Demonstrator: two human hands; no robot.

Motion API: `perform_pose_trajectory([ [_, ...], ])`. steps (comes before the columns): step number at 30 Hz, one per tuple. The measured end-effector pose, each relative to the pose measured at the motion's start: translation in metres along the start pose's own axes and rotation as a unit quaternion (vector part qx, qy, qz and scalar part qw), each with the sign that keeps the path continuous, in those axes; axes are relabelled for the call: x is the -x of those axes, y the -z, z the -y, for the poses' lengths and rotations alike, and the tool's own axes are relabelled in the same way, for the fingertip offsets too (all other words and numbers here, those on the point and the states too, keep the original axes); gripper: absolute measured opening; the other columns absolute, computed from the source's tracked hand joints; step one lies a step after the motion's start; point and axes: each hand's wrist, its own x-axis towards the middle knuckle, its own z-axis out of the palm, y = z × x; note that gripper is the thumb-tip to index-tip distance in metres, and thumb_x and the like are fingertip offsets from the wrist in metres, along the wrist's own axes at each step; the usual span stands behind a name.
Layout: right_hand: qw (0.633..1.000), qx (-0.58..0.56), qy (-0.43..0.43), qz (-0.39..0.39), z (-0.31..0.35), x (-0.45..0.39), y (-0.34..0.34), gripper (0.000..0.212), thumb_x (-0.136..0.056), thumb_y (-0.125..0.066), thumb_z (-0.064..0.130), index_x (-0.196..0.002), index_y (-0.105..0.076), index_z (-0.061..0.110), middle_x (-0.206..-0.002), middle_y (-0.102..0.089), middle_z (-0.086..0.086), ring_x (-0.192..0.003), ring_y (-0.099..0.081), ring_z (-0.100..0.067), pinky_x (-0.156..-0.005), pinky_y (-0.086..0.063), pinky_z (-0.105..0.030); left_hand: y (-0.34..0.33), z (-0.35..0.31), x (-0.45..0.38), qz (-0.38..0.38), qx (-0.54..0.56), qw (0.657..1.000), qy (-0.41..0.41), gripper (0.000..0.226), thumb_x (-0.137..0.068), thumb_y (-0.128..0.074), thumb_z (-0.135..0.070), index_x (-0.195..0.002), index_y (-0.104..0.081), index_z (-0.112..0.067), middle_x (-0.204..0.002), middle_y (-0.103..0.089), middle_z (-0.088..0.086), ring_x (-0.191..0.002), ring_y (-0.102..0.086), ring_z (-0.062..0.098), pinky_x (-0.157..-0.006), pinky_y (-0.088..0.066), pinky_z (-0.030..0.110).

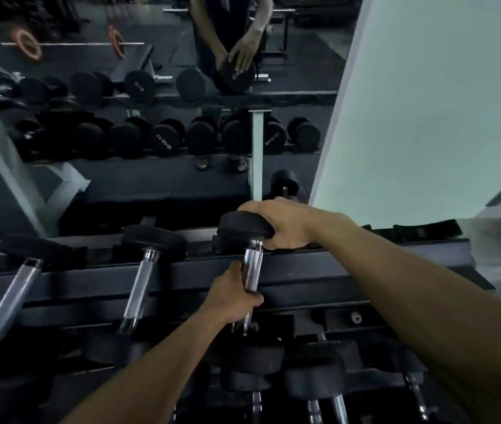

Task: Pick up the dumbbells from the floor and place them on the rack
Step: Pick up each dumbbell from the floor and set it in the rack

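A black dumbbell (252,266) with a chrome knurled handle lies across the top tier of the black rack (350,264), its far head toward the mirror. My left hand (233,296) grips the lower part of the handle. My right hand (285,223) curls over the far head from the right. The near head sits below my left hand, partly hidden by it.
Two more dumbbells (145,270) (13,289) lie on the same tier to the left. Lower tiers hold several dumbbells (313,377). A mirror (151,117) behind the rack reflects the gym, a bench and a barbell. A pale wall (426,102) stands at right.
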Motion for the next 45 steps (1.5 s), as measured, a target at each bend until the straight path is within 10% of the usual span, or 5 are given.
perform_pose_trajectory([
  [32, 0.991, -0.052, -0.084, -0.085, -0.025, -0.003, -0.022, 0.056, -0.081, -0.068, 0.021, -0.132, -0.046, 0.027, -0.112, -0.064, -0.003, -0.101, -0.060, -0.024, -0.089, -0.050, -0.037, -0.007, 0.001, -0.019, 0.017, 0.031, 0.999, -0.025, 0.054, -0.083, -0.072, -0.028, -0.126, -0.043, -0.013, -0.104, -0.048, -0.009, -0.100, -0.049, 0.011, -0.082, -0.037, 0.024],
  [45, 0.989, -0.014, -0.129, -0.075, -0.006, 0.008, -0.010, 0.076, -0.077, -0.072, 0.040, -0.142, -0.037, 0.022, -0.122, -0.061, -0.003, -0.102, -0.059, -0.021, -0.089, -0.050, -0.035, 0.024, 0.008, -0.002, -0.024, -0.133, 0.988, -0.077, 0.061, -0.078, -0.061, -0.060, -0.126, -0.048, -0.024, -0.108, -0.058, -0.005, -0.098, -0.057, 0.013, -0.084, -0.049, 0.033],
])
